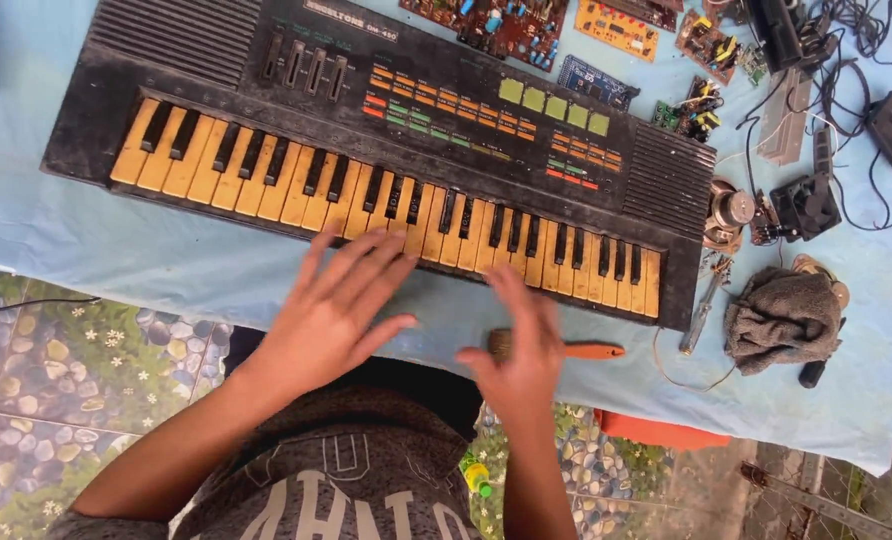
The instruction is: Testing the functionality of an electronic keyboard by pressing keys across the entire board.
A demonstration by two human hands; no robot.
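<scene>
1. Left hand (331, 305): spread flat with the fingers apart, grasping nothing; the fingertips reach the front edge of the keys near the middle of the keyboard.
2. Right hand (521, 345): blurred, fingers extended and apart, nothing in its grasp; it hovers just before the right half of the keys and above the brush.
3. Brush (566, 350): an orange handle with a dark head, lying on the cloth between the person and the keyboard, partly covered by the right hand.
4. Table cloth (146, 255): pale blue, covering the table on which everything lies.
5. Keyboard (386, 135): an old black electronic instrument set slantwise across the cloth, its left end farther away than its right. The natural keys have yellowed to amber; the sharps are black. The casing looks dusty and worn. Above the keys sit rows of small orange, red and green buttons, a row of larger green pads and a group of sliders, with ribbed speaker grilles at both ends.
6. Grey rag (781, 315): crumpled, near the keyboard's right end.
7. Circuit boards (616, 30): several lying beyond the keyboard, with black cables (846, 60) at the far right.
</scene>
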